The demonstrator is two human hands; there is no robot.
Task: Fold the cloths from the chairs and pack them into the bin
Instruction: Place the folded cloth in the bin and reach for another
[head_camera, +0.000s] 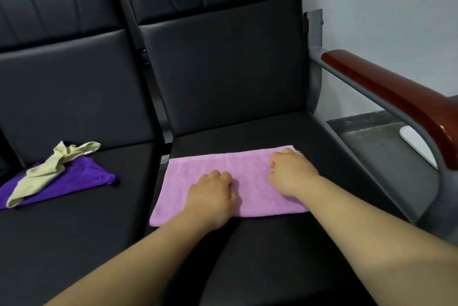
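Left hand [213,193] mid pink cloth [195,172], right hand [292,173] just beside toward far corner, fingers curled, whether pinching fabric unclear, purple cloth [81,178] well left of both.

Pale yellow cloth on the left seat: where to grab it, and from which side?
Take the pale yellow cloth at its bunched far end, from above. That end is rumpled into raised folds and reaches past the purple cloth onto the left seat, so it could be pinched alone; the flatter near part lies across the purple cloth and might drag it.
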